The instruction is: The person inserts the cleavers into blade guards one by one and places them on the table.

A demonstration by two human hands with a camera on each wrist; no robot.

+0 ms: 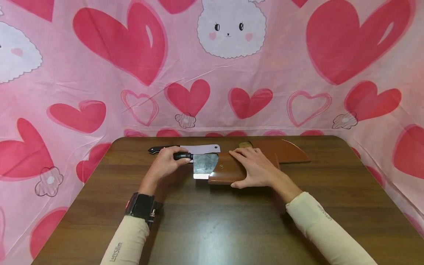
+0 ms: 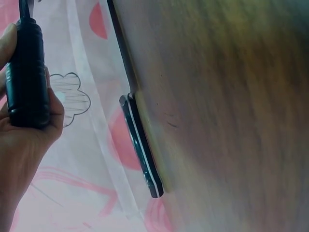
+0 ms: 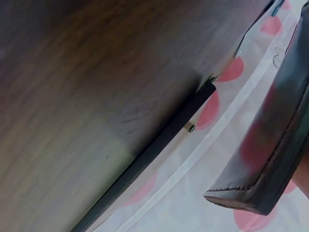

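On the table (image 1: 205, 221), a black device (image 1: 142, 206) sits on the left wrist. Along the far edge, left of its middle, lies a knife (image 1: 202, 148) with a black handle; the left hand (image 1: 166, 162) and the cleaver (image 1: 202, 165) cover part of it. The left hand grips the cleaver's black handle, and the blade runs rightward into a brown sheath (image 1: 228, 173), before the middle of the far edge. The right hand (image 1: 256, 168) grasps the sheath, fingers over its top and thumb at its near side. Further right, toward the far right corner, lies a second sheath (image 1: 293, 151), its left part behind that hand; a tan piece at its left end is hard to make out. The blade's far end is hidden inside the sheath. The left wrist view cuts off the cleaver above its handle; the right one crops the held sheath.
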